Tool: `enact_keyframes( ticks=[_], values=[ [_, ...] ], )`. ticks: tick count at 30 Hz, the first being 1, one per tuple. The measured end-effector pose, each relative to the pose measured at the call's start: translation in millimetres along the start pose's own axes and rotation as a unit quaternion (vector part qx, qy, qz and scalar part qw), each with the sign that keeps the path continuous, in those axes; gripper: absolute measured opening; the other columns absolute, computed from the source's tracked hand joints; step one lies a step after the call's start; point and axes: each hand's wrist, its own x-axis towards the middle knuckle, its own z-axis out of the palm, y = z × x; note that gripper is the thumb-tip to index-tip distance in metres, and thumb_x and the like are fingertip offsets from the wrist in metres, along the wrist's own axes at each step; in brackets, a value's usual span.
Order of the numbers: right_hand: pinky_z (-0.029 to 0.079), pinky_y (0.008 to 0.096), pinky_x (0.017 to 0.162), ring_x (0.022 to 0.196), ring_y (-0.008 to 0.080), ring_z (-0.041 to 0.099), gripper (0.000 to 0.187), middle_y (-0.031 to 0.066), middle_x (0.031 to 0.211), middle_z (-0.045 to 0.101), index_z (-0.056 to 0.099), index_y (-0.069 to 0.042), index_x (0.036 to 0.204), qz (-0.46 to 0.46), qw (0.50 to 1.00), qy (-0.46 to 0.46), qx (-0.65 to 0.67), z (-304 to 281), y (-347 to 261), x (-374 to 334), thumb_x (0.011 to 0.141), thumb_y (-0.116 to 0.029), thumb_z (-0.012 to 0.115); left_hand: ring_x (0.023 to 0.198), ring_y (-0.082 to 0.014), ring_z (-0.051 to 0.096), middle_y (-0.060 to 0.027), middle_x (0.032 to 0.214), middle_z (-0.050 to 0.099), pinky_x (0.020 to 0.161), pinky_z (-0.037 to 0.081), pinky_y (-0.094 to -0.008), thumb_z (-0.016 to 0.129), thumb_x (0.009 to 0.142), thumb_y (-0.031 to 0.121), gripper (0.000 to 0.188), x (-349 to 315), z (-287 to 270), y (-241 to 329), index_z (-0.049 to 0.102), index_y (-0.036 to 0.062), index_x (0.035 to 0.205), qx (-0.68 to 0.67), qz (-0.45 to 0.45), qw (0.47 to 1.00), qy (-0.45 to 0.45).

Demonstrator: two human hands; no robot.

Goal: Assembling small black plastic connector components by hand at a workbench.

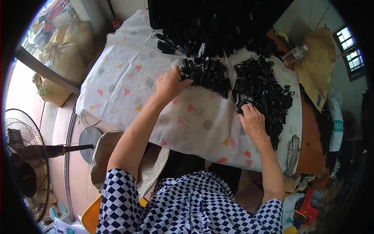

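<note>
On the patterned white tablecloth (132, 84) lie many small, glossy black plastic pieces, whose exact kind I cannot make out. My left hand (169, 84) is at the left end of a packed row of them (208, 76), thumb and fingers closed around the end piece. To the right, a larger loose heap (263, 84) spreads toward the table's right side. At its near left edge my right hand (253, 121) pinches one black piece (239, 110), partly hidden by the fingers.
A black tray (156, 17) spills more pieces at the far side. Gloves (293, 150) lie at the right edge, near a brown paper bag (317, 58) and a plastic bottle (294, 55). A standing fan (27, 163) and stuffed sacks (68, 58) are at left.
</note>
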Motion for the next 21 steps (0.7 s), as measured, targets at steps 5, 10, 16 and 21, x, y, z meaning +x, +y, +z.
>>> enact_keyframes(
  ticks=[5,10,16,21],
  values=[
    [0.050,0.0413,0.072,0.083,0.0351,0.061,0.030,0.0143,0.099,0.059,0.052,-0.002,0.109,0.028,0.996,0.021,0.085,-0.9,-6.6,-2.5,0.081,-0.003,0.062,0.092,-0.0357,0.063,-0.0137,0.092,0.066,0.078,0.049,-0.0463,0.070,0.077,0.029,0.035,3.8,3.4,-16.4,0.059,0.0048,0.099,0.036,0.106,0.993,-0.035],
    [0.052,0.0332,0.067,0.078,0.0272,0.065,0.021,0.0132,0.090,0.063,0.053,-0.002,0.102,0.068,0.958,0.068,0.269,6.7,-2.2,-11.6,0.083,-0.001,0.061,0.087,-0.0319,0.064,-0.0144,0.093,0.067,0.075,0.050,-0.0419,0.068,0.079,0.018,0.027,-12.2,1.0,-15.4,0.060,0.0049,0.102,0.054,0.153,0.987,-0.014],
    [0.052,0.0224,0.062,0.073,0.0126,0.066,0.013,0.0026,0.084,0.059,0.053,-0.007,0.092,0.257,0.620,-0.019,0.741,-5.1,-29.3,-29.4,0.087,-0.007,0.065,0.071,-0.0087,0.058,-0.0033,0.086,0.067,0.066,0.049,-0.0260,0.069,0.080,0.003,0.028,-86.5,35.7,11.6,0.059,0.0024,0.106,-0.389,0.104,0.909,-0.109],
    [0.055,0.0203,0.059,0.071,0.0131,0.067,0.014,0.0028,0.083,0.062,0.053,-0.008,0.092,0.245,0.473,-0.028,0.846,0.0,-48.1,-37.2,0.088,-0.007,0.067,0.076,-0.0077,0.061,-0.0034,0.085,0.066,0.068,0.050,-0.0238,0.069,0.083,0.001,0.025,-128.9,47.5,49.6,0.059,0.0017,0.105,-0.379,0.112,0.906,-0.155]
  ],
)
